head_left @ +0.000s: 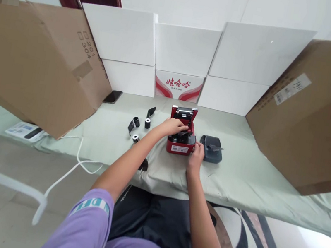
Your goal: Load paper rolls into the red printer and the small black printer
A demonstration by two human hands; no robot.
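A small red label printer (179, 148) stands on the cloth-covered table, its lid (184, 113) raised to show a dark roller. My left hand (176, 127) reaches over the printer's open compartment, with fingers bent down at some dark film; what lies between them is hidden. Against the printer's right side, my right hand (197, 153) is closed on the lower body. Just right of that hand sits a dark grey device (212, 150) with a black strip on top. Left of the printer lie several small black rolls (147, 123) with pale cores, some with loose black tails.
White boxes (185, 49) line the table's back, with large cardboard panels (318, 110) at both sides. A phone (113, 97) lies at the back left. A white device (24, 130) and a white cable (79, 154) are by the left front edge.
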